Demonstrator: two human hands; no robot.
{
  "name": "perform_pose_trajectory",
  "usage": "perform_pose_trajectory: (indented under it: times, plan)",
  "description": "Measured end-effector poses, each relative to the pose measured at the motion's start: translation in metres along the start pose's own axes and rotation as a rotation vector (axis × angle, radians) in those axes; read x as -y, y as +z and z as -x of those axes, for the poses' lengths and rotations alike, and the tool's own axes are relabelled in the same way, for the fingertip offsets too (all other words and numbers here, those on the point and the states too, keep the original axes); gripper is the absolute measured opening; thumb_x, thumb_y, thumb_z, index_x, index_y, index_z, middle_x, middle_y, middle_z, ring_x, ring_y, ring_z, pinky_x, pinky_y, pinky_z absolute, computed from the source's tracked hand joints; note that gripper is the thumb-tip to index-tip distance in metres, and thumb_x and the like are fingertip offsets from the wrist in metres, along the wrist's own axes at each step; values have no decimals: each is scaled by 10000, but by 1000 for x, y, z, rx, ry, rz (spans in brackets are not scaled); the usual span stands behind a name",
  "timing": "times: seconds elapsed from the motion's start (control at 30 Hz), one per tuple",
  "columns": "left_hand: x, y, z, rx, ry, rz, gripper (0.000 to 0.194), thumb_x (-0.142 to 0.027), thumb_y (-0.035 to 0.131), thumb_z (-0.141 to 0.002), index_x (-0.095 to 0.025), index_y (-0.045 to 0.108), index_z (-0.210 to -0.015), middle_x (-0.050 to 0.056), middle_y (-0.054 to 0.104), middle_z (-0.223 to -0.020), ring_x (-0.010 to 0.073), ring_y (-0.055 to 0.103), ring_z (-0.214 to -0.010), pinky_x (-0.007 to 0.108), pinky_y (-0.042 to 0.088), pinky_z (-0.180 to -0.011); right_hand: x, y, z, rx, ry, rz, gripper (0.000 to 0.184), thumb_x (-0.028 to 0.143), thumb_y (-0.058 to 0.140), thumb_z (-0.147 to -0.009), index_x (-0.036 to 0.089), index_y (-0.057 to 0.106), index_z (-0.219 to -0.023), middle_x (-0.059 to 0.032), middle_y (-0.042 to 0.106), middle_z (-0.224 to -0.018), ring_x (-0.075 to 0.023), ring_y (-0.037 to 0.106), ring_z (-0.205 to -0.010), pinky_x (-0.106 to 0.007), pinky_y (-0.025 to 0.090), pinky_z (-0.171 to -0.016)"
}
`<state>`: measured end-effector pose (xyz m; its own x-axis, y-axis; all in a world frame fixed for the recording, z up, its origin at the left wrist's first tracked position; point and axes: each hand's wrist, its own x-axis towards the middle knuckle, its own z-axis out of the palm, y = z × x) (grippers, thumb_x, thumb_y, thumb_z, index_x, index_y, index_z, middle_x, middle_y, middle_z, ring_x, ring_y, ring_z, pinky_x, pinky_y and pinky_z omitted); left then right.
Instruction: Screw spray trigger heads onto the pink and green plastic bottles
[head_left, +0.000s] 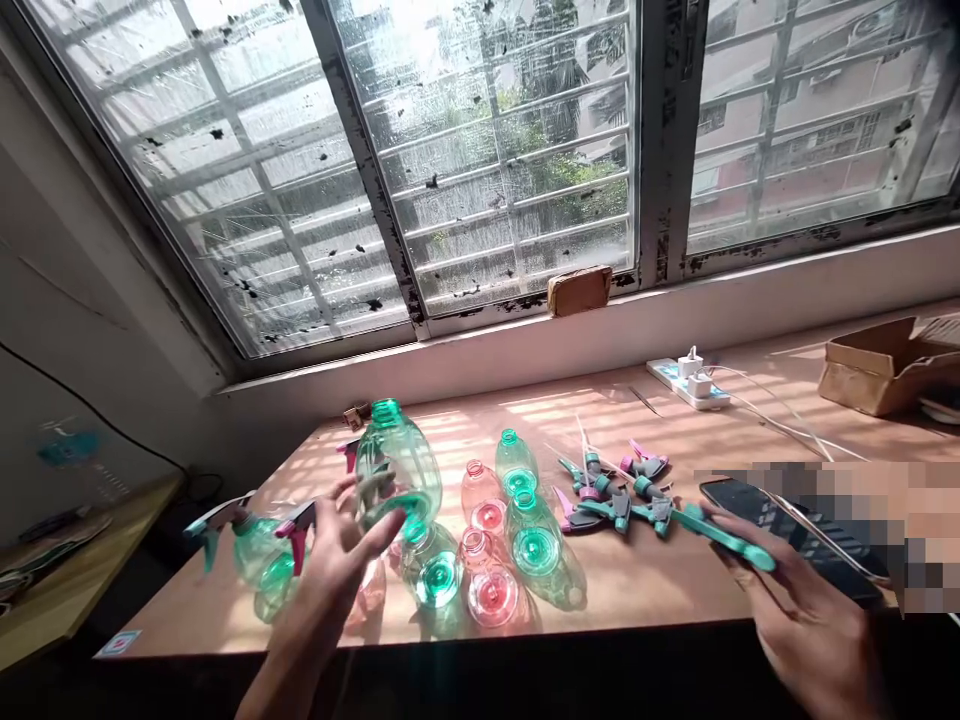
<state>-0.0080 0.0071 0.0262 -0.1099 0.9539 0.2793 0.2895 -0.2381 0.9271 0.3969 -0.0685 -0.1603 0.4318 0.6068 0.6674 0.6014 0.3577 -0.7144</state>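
My left hand [337, 550] is wrapped around a clear green bottle [401, 455] with an uncapped neck, held upright above the desk. In my right hand [802, 610] is a teal spray trigger head [726, 535], its nozzle end pointing toward the pile of grey, teal and pink spray heads [615, 500]. Between the hands stand several uncapped bottles, among them a green bottle [534, 540] and a pink bottle [492, 590]. Left of my left hand, a green bottle [262, 555] has a teal spray head [214, 520] on it; a pink trigger [298, 535] shows beside my wrist.
A dark flat device [795, 530] lies near my right hand, beside a pixelated patch. Behind are a power strip [686, 385] with cables and a cardboard box [862, 370]. A brown block [579, 292] rests on the window sill. The desk's front edge runs below the bottles.
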Motion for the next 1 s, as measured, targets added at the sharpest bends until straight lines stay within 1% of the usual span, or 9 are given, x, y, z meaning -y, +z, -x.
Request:
perform_pose_trajectory:
  times: [0.07, 0.2, 0.27, 0.37, 0.57, 0.67, 0.77, 0.87, 1.0]
  plan:
    - [-12, 18, -48, 105, 89, -222, 961, -543, 793, -779, -289, 246, -1527, 155, 576, -1494, 337, 695, -1262, 513, 579, -1053, -10, 24, -5, 119, -94, -27, 338, 329, 574, -1036, 312, 692, -1353, -61, 706, -1440, -308, 645, -1360, -468, 491, -1197]
    - [-13, 60, -127, 267, 99, -418, 810, -430, 902, -719, -161, 525, -1383, 96, 724, -1145, 307, 736, -1069, 420, 610, -932, -34, 50, 0, 282, -269, -8, 458, 170, 469, -1036, 348, 700, -1390, -28, 644, -1523, -279, 578, -1438, -481, 420, -1255]
    - [-6, 76, -148, 313, 98, -506, 560, -420, 797, -876, -103, 608, -1297, 67, 708, -1097, 254, 733, -972, 392, 614, -878, -44, 54, 5, 338, -260, -6, 486, 161, 477, -1024, 356, 696, -1411, -26, 623, -1547, -295, 561, -1453, -495, 421, -1255]
    - [1, 86, -160, 358, 123, -600, 334, -333, 708, -991, -144, 646, -1259, 60, 698, -1144, 220, 715, -944, 400, 625, -837, -51, 55, 8, 399, -183, 8, 501, 186, 501, -1007, 369, 681, -1437, -19, 582, -1589, -334, 509, -1492, -553, 362, -1282]
    - [-37, 75, -133, 369, 416, -669, 830, -283, 853, -815, -201, 435, -1527, 163, 495, -1477, 347, 565, -1342, 508, 462, -1157, -39, 50, 5, 286, 25, -179, 301, 321, 632, -968, 312, 787, -1225, -71, 734, -1380, -368, 628, -1349, -590, 386, -1237]
    - [-74, 83, -91, 405, 630, -680, 936, -321, 890, -801, -301, 361, -1573, 114, 451, -1553, 335, 511, -1417, 490, 382, -1219, -19, 41, 0, 165, 428, -446, 317, 498, 696, -936, 266, 800, -1126, -94, 772, -1266, -397, 634, -1318, -575, 466, -1158]
    - [-106, 105, -45, 393, 1023, -879, 854, -392, 892, -838, -240, 381, -1505, 148, 540, -1523, 364, 554, -1373, 535, 399, -1159, 8, 34, -9, 176, 802, -937, 434, 635, 674, -901, 245, 819, -1024, -125, 774, -1279, -420, 600, -1370, -574, 523, -1095]
    - [-120, 127, -16, 581, 1176, -1021, 683, -440, 838, -895, -226, 471, -1430, 140, 563, -1533, 352, 564, -1361, 496, 409, -1118, 30, 31, -15, 295, 865, -1339, 460, 712, 682, -879, 270, 785, -805, -103, 697, -1447, -420, 571, -1415, -622, 507, -1098]
    - [-109, 142, -17, 701, 1176, -1074, 740, -374, 900, -837, -231, 511, -1450, 135, 553, -1567, 359, 528, -1412, 483, 389, -1134, 39, 30, -12, 280, 884, -1442, 488, 744, 679, -888, 285, 743, -737, -41, 612, -1562, -389, 530, -1464, -621, 521, -1090]
